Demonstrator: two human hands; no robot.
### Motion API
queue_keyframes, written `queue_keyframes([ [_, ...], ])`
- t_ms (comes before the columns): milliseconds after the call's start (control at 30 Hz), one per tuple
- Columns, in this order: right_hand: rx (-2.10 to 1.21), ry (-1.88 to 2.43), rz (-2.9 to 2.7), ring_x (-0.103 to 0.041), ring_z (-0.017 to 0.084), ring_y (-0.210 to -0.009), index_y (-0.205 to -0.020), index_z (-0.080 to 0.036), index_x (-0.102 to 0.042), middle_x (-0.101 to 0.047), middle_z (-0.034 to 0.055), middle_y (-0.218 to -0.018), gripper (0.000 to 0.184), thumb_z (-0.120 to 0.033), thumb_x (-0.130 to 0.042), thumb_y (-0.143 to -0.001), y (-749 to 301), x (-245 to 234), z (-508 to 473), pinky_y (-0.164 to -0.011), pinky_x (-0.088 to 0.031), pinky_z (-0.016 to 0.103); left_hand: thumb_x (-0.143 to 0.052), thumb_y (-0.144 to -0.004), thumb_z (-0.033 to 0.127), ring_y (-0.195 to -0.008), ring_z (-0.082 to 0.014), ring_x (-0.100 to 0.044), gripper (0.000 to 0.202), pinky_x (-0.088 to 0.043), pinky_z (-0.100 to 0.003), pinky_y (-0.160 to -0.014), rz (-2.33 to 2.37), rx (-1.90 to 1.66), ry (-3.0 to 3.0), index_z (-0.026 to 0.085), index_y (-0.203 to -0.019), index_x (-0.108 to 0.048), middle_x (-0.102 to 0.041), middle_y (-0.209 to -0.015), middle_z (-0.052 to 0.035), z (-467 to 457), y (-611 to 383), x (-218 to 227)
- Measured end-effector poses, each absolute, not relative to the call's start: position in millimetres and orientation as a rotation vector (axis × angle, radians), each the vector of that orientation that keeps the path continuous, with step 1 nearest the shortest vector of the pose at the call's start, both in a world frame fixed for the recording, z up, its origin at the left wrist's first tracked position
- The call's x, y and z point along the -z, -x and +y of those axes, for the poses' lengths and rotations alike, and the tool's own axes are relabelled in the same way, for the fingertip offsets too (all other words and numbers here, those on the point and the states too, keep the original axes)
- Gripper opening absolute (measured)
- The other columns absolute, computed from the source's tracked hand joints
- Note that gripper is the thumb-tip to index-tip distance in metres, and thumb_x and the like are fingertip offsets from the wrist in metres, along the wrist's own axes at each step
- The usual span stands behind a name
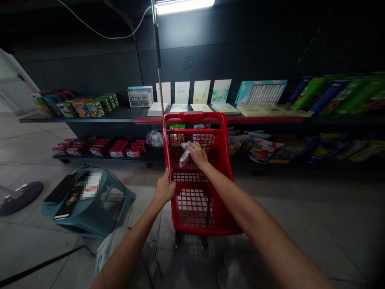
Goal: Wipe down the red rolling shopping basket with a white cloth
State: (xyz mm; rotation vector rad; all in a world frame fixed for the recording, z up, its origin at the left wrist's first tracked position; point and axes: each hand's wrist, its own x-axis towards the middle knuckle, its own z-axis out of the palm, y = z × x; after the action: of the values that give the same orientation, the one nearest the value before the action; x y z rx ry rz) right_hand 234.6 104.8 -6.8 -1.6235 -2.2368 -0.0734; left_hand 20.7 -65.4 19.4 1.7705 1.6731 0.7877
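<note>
A red plastic shopping cart (194,117) on small wheels stands directly in front of me, with a grid-patterned wall and a handle along its far top edge. My left hand (164,190) grips the cart's near left side. My right hand (198,155) is pressing a crumpled white cloth (185,154) against the inside of the far grid wall. Some green and white items show behind that wall, partly hidden by the grid.
Dark shelves run behind the cart, holding boxed goods, books and art sets. A teal plastic stool (104,212) lies tilted at left with a phone (67,202) on it. A metal pole (158,56) rises behind the cart, and a cable crosses the tiled floor.
</note>
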Motion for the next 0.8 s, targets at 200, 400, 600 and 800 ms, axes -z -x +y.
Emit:
queue_keyframes([
  [200,0.310,1.540,-1.730,-0.045,0.027,-0.137,-0.156,-0.019,-0.049,-0.048,0.0136,-0.151,0.057,-0.013,-0.041,-0.100,-252,-50,131,-0.115,-0.045,0.039,-0.051,-0.083,0.012,-0.098,-0.0257,-0.074,0.078,-0.052,-0.032,-0.091,1.704,-0.756,-1.770,0.023,-0.160,-0.040,-0.079,-0.112,-0.0072,-60,-16,-18],
  [400,0.234,1.875,-1.950,-0.038,0.031,-0.147,-0.157,-0.018,-0.046,-0.037,0.0169,-0.161,0.059,-0.012,-0.030,-0.100,-270,-12,107,-0.098,-0.056,0.040,-0.052,-0.083,0.012,-0.108,-0.0255,-0.072,0.079,-0.051,-0.032,-0.097,1.700,-0.760,-1.800,0.025,-0.160,-0.040,-0.077,-0.122,-0.0060,-58,-9,-17],
  [600,0.043,2.071,-1.968,-0.053,0.033,-0.133,-0.151,-0.014,-0.051,-0.039,0.0222,-0.158,0.055,-0.017,-0.045,-0.097,-262,3,103,-0.101,-0.052,0.039,-0.052,-0.083,0.014,-0.107,-0.0252,-0.072,0.075,-0.051,-0.033,-0.098,1.692,-0.755,-1.809,0.025,-0.157,-0.044,-0.077,-0.120,-0.0053,-62,-8,-21],
  [800,0.070,2.116,-2.084,-0.056,0.034,-0.132,-0.160,-0.010,-0.036,-0.023,0.0288,-0.166,0.071,-0.017,-0.057,-0.093,-256,10,100,-0.101,-0.053,0.041,-0.052,-0.084,0.015,-0.105,-0.0259,-0.072,0.071,-0.051,-0.033,-0.097,1.686,-0.743,-1.813,0.026,-0.154,-0.049,-0.078,-0.114,-0.0048,-66,-7,-25],
])
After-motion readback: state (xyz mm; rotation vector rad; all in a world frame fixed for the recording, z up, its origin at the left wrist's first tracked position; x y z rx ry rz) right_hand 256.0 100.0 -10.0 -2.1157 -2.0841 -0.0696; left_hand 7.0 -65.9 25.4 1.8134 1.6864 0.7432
